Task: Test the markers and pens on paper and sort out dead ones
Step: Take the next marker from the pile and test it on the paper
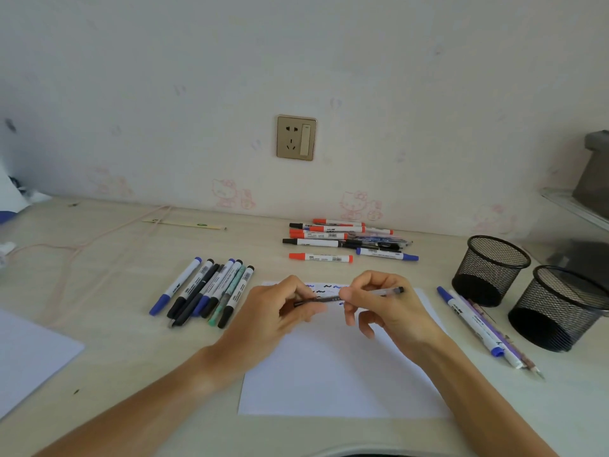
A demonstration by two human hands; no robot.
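1. Holding one slim pen [349,296] level over the top edge of the paper [333,367], just above the row of test squiggles [324,289] already drawn there.
2. Left hand [280,311]: fingers curled, pinching the dark end of the pen; whether that end is a cap or the barrel, cannot tell.
3. Right hand [385,305]: thumb and forefinger closed on the clear part of the pen, remaining fingers loosely bent below it, holding nothing else.
4. Judging the step: probably uncapping or recapping. Best done with a straight pull or push along the pen's axis, no twisting sideways, keeping the tip off the paper until ready.
5. For a fair test, worth drawing a short wavy stroke on bare paper beside the existing marks, not over them.
6. Sorting places, all relative to the paper: a fanned group of markers [204,290] to its left, an untidy pile of red, black and blue markers [342,240] beyond its far edge, a few pens [484,328] to its right near two mesh cups [491,270].
7. Which group means dead: not clear.
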